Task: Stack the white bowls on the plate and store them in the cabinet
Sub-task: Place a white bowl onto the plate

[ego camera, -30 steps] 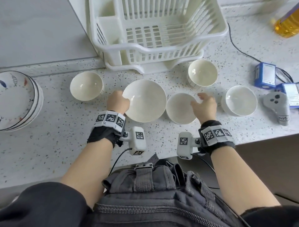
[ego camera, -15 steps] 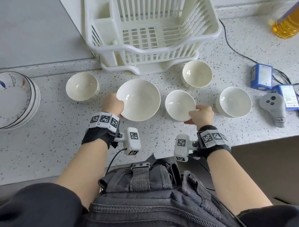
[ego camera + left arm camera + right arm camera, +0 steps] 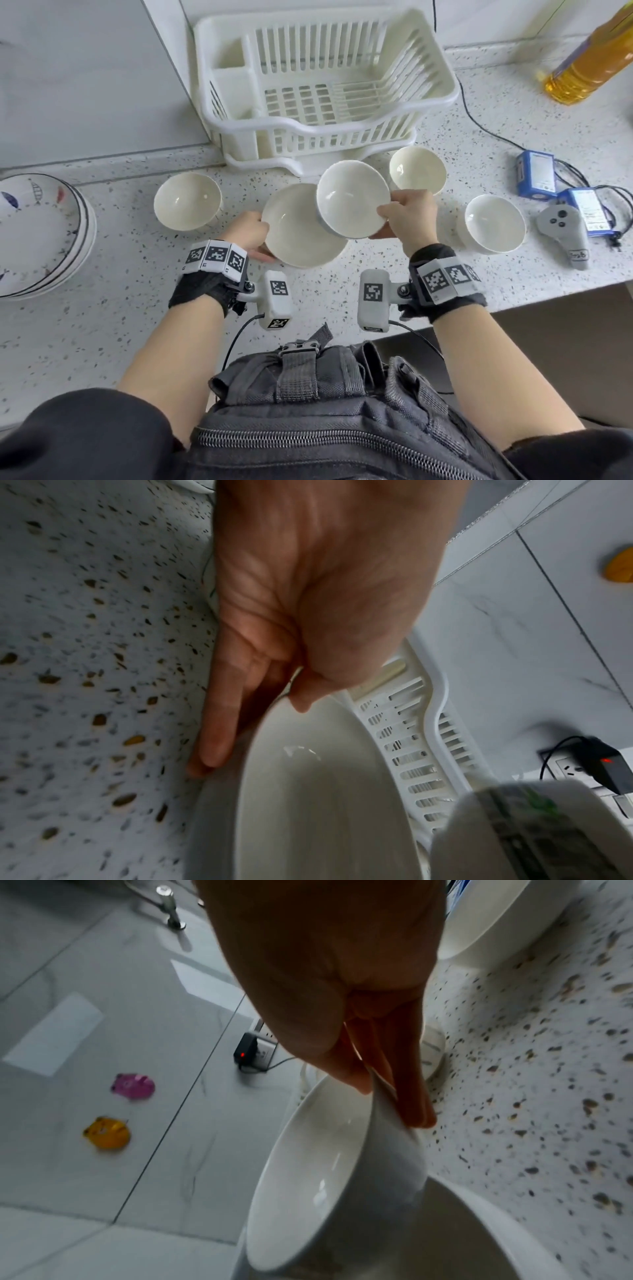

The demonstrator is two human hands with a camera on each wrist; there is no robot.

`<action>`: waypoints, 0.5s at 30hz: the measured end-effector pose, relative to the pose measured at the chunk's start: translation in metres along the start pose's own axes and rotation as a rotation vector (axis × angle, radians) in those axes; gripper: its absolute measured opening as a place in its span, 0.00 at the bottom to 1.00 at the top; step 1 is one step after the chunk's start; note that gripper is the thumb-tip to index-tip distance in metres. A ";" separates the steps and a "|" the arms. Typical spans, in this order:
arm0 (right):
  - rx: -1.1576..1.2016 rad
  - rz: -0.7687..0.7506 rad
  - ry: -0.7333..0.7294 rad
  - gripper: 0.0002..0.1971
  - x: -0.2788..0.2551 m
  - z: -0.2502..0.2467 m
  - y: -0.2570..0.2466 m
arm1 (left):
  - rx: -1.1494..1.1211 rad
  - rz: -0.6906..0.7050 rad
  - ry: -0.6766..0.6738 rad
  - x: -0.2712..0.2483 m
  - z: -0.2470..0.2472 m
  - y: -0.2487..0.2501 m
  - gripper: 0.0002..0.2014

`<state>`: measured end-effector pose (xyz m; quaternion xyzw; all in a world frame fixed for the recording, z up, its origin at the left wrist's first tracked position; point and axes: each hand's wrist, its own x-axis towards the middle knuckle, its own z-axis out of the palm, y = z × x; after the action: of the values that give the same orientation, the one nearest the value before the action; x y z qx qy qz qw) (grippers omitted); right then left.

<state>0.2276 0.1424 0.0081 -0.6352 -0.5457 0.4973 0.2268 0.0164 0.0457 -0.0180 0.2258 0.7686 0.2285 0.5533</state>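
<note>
My right hand [image 3: 406, 217] pinches the rim of a small white bowl [image 3: 352, 200], thumb inside and fingers outside, and holds it tilted in the air over the right edge of the large white bowl [image 3: 294, 233]. The same small white bowl [image 3: 308, 1175] shows in the right wrist view, above the large white bowl [image 3: 479, 1231]. My left hand [image 3: 248, 236] holds the large bowl's left rim, thumb [image 3: 303, 699] on the rim and fingers [image 3: 219, 723] under it on the counter. Three more small white bowls sit on the counter: left [image 3: 186, 200], back right [image 3: 418, 169], right [image 3: 495, 222].
A white dish rack [image 3: 322, 85] stands behind the bowls. A stack of patterned plates [image 3: 37, 236] is at the far left. Blue battery packs [image 3: 536, 174], a grey controller [image 3: 563, 233] and a cable lie to the right. An oil bottle [image 3: 589, 60] stands at the back right.
My right hand has lifted the small bowl off the counter and carried it left, over the large bowl's right edge. My left hand still holds the large bowl's rim.
</note>
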 end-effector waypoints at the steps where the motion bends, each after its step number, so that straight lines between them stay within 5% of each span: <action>1: -0.030 -0.012 -0.020 0.14 -0.003 0.009 -0.003 | 0.001 0.008 -0.018 0.000 -0.002 -0.001 0.19; 15: -0.428 -0.065 -0.055 0.19 -0.002 0.072 0.001 | 0.106 0.092 -0.106 0.006 -0.012 -0.011 0.15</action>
<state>0.1650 0.1216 -0.0211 -0.6370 -0.6652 0.3796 0.0876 0.0017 0.0394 -0.0259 0.3016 0.7381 0.2005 0.5692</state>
